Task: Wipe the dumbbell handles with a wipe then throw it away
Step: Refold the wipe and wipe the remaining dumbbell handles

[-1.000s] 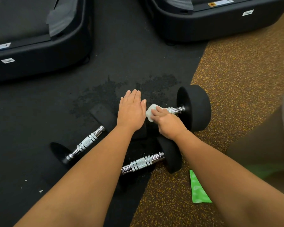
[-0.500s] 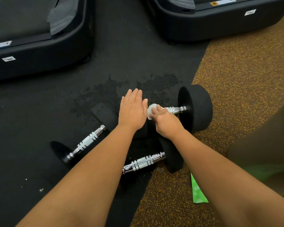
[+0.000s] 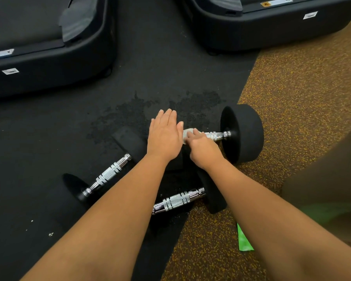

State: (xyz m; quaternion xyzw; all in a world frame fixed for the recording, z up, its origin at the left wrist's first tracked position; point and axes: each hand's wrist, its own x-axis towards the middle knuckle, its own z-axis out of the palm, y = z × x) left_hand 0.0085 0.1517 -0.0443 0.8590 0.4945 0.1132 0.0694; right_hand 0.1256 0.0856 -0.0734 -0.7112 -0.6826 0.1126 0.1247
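Three black dumbbells with chrome handles lie on the floor. The far dumbbell (image 3: 241, 132) lies at centre right, its handle (image 3: 217, 135) partly covered. My right hand (image 3: 203, 151) grips a small white wipe (image 3: 187, 131) round the left part of that handle. My left hand (image 3: 164, 136) lies flat, fingers straight, on that dumbbell's left weight, which it hides. A second dumbbell's handle (image 3: 107, 175) lies to the lower left. A third handle (image 3: 176, 200) shows between my forearms.
Two black machine bases stand at the back, one at the left (image 3: 49, 57) and one at the right (image 3: 261, 27). A damp patch (image 3: 130, 114) marks the black mat. Brown speckled flooring (image 3: 302, 98) fills the right. A green packet (image 3: 244, 239) lies by my right forearm.
My right hand with the wipe has shifted very slightly along the far handle. My left hand stays flat in place.
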